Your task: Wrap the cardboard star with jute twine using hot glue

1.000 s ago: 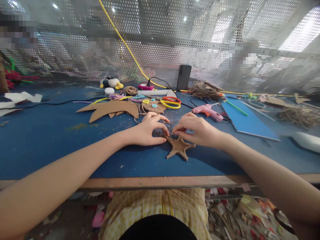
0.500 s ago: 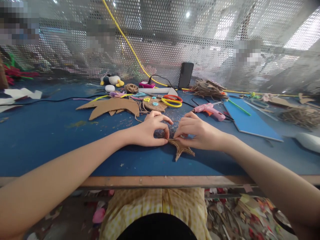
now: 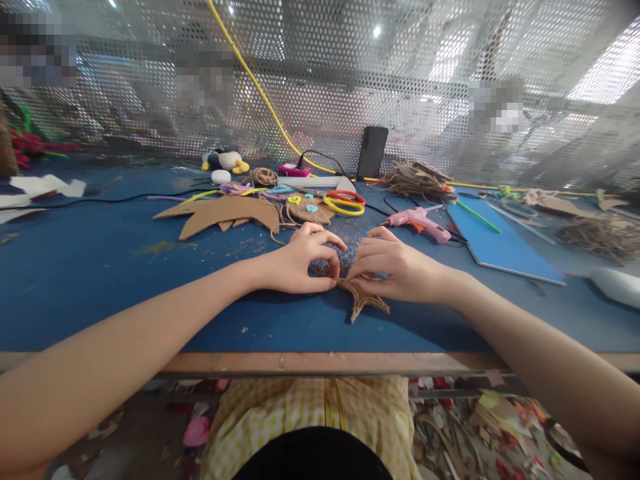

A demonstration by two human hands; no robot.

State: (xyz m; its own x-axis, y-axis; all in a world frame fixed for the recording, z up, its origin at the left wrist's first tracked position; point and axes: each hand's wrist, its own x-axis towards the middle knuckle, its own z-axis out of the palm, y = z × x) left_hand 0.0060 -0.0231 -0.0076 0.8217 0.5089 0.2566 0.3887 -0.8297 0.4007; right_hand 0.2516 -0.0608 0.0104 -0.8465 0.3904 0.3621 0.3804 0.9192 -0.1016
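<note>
On the blue table (image 3: 100, 280), near its front edge, a cardboard star (image 3: 364, 300) lies partly under both hands. The left hand (image 3: 295, 263) and right hand (image 3: 400, 270) meet over its upper points, fingertips pinched on the star's edge. Just behind lie a pink glue gun (image 3: 417, 222), a cardboard cutout (image 3: 225, 212) and coloured rings (image 3: 343, 202); a perforated metal screen (image 3: 320, 93) walls the far side.
</note>
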